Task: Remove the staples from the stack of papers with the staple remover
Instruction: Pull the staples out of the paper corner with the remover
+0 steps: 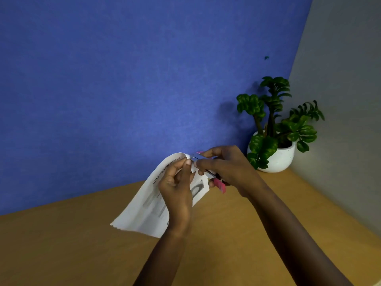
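Observation:
My left hand (179,188) holds a stack of printed white papers (144,205) up above the wooden desk, pinching its top corner between thumb and fingers. The sheets curl and hang down to the left. My right hand (224,168) grips a pink staple remover (219,185) whose metal tip (194,156) touches the pinched corner of the papers. The staple itself is too small to make out. Most of the remover is hidden by my right fingers.
A wooden desk (82,244) fills the lower view, bounded by a blue wall (123,79) behind and a grey wall (346,100) at the right. A green plant in a white pot (278,155) stands in the back right corner.

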`<state>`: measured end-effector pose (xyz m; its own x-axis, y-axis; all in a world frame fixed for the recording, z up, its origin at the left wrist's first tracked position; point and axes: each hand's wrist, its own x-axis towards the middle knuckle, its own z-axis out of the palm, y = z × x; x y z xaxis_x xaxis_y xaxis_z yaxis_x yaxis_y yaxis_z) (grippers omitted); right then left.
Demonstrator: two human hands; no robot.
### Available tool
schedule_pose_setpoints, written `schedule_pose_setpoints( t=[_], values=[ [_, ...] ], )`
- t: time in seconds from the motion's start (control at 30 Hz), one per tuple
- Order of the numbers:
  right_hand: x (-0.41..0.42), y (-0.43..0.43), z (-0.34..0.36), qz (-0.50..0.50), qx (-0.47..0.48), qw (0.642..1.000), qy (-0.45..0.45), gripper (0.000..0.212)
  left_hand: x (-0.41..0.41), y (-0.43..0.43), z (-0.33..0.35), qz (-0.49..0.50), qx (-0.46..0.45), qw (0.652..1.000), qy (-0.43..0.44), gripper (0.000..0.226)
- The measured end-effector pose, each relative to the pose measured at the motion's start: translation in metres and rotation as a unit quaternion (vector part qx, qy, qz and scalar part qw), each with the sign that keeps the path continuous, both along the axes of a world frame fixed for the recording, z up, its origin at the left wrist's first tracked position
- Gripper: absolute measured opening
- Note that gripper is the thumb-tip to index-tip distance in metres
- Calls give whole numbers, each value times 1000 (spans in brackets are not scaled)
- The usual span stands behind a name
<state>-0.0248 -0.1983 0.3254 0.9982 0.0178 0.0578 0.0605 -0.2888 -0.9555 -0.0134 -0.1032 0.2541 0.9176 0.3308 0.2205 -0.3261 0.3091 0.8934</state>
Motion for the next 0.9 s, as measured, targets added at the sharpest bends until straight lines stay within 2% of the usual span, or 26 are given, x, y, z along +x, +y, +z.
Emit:
schedule_pose_setpoints(
  t=[0.23,0.4,0.6,0.77,0.9],
  values=[
    [-3,5,-7,-22,49,998,-14,18,2,-1,-9,19,59,998,-14,13],
    [-3,6,-11,-32,32,999,-6,23,3,-2,-15,29,37,999,-1,14],
    [-3,5,-15,-22,12,1000,-15,18,6,-1,-16,17,18,1000,-6,16],
    [-1,5,-17,-32,19,999,-9,21,6,-1,-16,48,70,996,-19,14],
    [-2,8,-21,-41,58,997,9,20,7,0,-16,67,102,991,-50,27]
  ],
)
